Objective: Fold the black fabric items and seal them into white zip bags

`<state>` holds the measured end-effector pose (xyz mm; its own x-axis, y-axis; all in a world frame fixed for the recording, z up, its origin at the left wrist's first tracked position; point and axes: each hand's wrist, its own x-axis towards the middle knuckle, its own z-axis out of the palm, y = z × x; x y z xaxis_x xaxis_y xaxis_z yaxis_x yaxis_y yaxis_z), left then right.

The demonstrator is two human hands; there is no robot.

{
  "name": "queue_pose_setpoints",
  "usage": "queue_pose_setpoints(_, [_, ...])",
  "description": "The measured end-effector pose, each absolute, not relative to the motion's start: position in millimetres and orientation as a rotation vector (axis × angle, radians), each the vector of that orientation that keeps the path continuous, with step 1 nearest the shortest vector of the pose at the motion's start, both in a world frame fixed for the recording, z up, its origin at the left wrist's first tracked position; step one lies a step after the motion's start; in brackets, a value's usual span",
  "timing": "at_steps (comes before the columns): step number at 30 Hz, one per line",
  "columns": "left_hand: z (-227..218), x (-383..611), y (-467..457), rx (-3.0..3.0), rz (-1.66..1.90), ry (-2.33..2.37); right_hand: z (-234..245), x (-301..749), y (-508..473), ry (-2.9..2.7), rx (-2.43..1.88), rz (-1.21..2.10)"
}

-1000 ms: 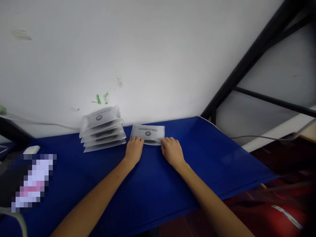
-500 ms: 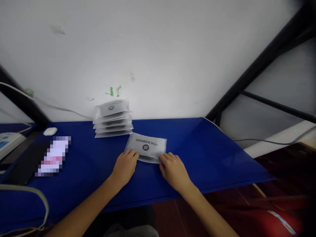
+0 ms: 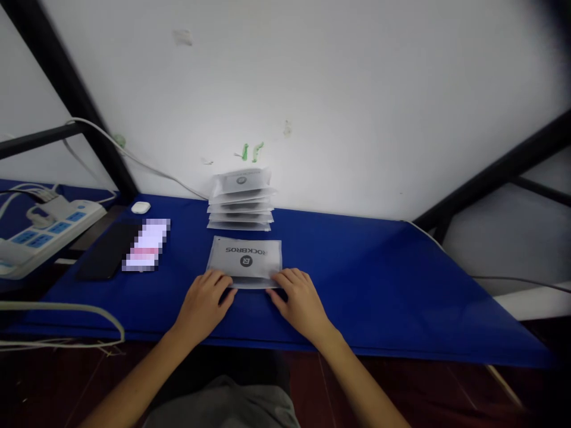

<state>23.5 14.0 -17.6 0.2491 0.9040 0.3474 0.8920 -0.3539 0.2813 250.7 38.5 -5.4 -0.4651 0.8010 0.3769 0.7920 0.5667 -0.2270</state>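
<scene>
A frosted, pale plastic bag (image 3: 244,252) printed with ROCKBROS and a round dark logo lies on the blue tabletop, its lettering upside down to me. My left hand (image 3: 206,303) is closed on the bag's near left corner, fingers on top and thumb at the near edge. At the near right corner my right hand (image 3: 298,302) grips the bag in the same way. The fingertips are partly hidden by the knuckles. Just beyond, a stack of similar bags (image 3: 241,208) leans up against the wall, the top one showing its logo.
To the left lie a phone with a lit, blurred screen (image 3: 149,245), a black flat object (image 3: 109,249) and a small white case (image 3: 141,207). Farther left is a power strip (image 3: 57,229) with cables. A cable loop (image 3: 89,307) crosses the table's near left edge. Black frame bars flank the wall.
The bag between my hands has straightened and now lies squarer to the table edge. Both hands still hold its near corners. The camera view has swung to the left.
</scene>
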Motion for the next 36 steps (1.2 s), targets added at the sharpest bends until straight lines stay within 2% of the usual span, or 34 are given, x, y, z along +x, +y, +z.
queue_pose_setpoints(3, [-27, 7, 10, 2.301, 0.885, 1.871, -13, 248, 36, -2.194, -1.231, 0.033])
queue_pose_setpoints(7, [-35, -2, 8, 2.119, 0.876, 1.97, -23, 250, 35, -2.102, -1.268, 0.052])
queue_pose_setpoints(36, [-40, -4, 9, 2.1, 0.924, 1.917, -26, 251, 37, -2.027, -1.35, 0.144])
